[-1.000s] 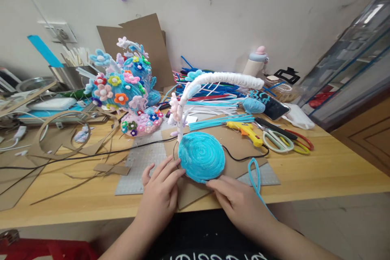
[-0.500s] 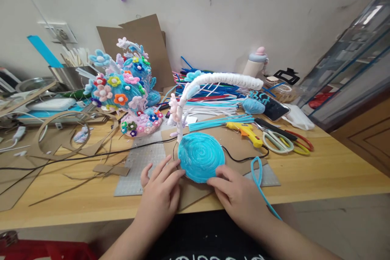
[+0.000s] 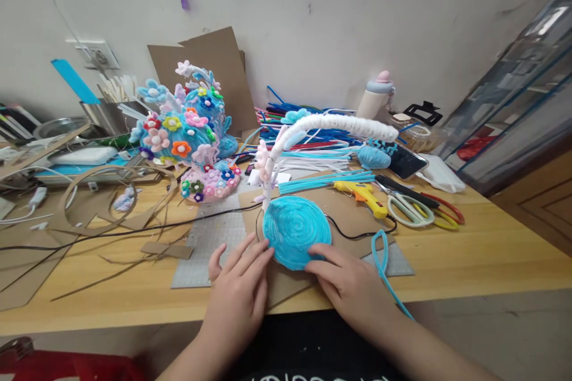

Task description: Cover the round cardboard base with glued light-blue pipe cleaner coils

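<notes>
Disc of turquoise coils [image 3: 297,232] sitting on brown cardboard [image 3: 286,289]

The disc is lying near the front edge of a wooden table [image 3: 491,250], its spiral facing upward. The left hand [image 3: 239,286] is resting at the lower left of the rim, fingers loosely spread and not closing around anything; its innermost fingertip is touching the edge, while the little finger is sticking out to the side. The right hand [image 3: 351,283] is bending its fingers over the lower right of the disc, one tip lying on the coils and another meeting the rim; whether it is pinching anything there cannot be made out.

A white stem [image 3: 353,125] is rising by the disc's far left edge and arching over to the right, carrying pink and blue flowers near its bend. A blue strand [image 3: 397,296] is looping beside the right hand and passing behind the forearm.

Beneath the cardboard, a grey mat [image 3: 201,256] is showing at both sides. A yellow glue gun [image 3: 369,196] is lying beyond the disc to the right, just beside scissors [image 3: 413,211], and light blue stems [image 3: 328,181] are lying behind it. Farther left, a flower-covered ornament [image 3: 179,125] is standing before leaning cardboard sheets [image 3: 210,53].
</notes>
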Available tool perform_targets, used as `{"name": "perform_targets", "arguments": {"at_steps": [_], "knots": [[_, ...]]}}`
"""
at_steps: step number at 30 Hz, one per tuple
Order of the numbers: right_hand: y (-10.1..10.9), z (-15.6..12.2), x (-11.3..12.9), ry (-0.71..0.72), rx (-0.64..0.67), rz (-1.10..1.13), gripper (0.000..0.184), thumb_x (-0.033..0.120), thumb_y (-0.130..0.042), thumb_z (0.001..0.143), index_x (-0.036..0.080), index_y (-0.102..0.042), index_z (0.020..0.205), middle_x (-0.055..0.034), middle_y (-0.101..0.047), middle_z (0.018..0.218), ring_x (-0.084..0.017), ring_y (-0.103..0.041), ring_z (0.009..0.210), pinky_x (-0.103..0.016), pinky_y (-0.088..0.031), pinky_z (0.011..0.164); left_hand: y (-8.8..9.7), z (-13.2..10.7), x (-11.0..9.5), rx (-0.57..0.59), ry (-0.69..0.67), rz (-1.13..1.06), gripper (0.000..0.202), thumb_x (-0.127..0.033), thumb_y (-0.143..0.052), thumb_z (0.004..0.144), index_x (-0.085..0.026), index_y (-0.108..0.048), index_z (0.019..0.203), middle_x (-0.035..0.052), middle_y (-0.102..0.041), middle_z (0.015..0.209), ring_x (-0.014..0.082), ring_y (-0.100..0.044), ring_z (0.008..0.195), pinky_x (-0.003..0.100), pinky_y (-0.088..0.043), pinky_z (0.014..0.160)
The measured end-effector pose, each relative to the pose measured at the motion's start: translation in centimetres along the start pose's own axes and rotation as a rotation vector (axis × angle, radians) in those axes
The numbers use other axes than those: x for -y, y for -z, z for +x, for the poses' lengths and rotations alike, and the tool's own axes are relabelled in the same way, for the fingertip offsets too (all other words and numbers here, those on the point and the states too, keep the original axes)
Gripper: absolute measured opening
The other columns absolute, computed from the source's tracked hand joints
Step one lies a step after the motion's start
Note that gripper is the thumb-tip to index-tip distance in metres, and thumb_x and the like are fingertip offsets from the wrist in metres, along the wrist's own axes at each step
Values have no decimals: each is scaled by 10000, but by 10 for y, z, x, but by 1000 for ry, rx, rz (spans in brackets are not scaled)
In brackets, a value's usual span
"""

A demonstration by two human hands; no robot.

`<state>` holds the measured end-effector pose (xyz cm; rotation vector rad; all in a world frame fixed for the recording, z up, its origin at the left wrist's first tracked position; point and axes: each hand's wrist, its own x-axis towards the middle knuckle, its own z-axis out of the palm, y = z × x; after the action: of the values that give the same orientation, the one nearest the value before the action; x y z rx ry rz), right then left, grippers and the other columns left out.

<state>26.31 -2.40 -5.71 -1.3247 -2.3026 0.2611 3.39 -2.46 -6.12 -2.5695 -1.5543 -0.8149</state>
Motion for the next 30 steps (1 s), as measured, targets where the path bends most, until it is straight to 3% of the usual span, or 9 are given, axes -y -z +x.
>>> {"name": "perform_targets", "arguments": {"at_steps": [7, 11, 20, 25, 30], "knots": [[0, 0, 1, -5, -1, -7, 273, 90, -480, 889, 244, -699, 941, -62, -688, 1147, -241, -684, 972, -388, -564, 771, -3, -1, -5, -21, -56, 20, 419, -113, -442, 852, -247, -599, 1217, 6, -638, 1284, 227, -558, 1222, 412, -126, 1109], [1, 0, 3, -10, -6, -16, 277, 87, -485, 882, 246, -705, 940, -62, -689, 1152, -235, -688, 968, -384, -566, 771, -3, -5, -6, -5, -69, 43, 437, -137, -472, 863, -267, -559, 1271, 5, -610, 1324, 213, -540, 1243, 389, -133, 1116], [1, 0, 3, -1, -10, -24, 289, 90, -475, 881, 248, -711, 937, -68, -695, 1149, -246, -690, 975, -395, -571, 769, -4, -8, -9, -58, -40, 77, 312, -225, -482, 910, -296, -638, 1171, 55, -574, 1360, 247, -476, 1298, 426, -135, 1118], [2, 1, 3, 1, 3, -13, 282, 82, -484, 878, 246, -703, 950, -62, -693, 1147, -247, -687, 983, -402, -571, 778, -7, -12, -11, -36, -148, 40, 391, -264, -498, 935, -314, -514, 1323, -30, -610, 1323, 168, -517, 1258, 353, -7, 1172], [4, 0, 4, -7, 21, -4, 284, 79, -478, 873, 240, -696, 959, -66, -688, 1146, -251, -689, 962, -401, -572, 761, -14, -18, -12, -3, -181, 26, 468, -287, -524, 936, -318, -427, 1393, -22, -612, 1321, 168, -529, 1251, 356, 42, 1176]]}}
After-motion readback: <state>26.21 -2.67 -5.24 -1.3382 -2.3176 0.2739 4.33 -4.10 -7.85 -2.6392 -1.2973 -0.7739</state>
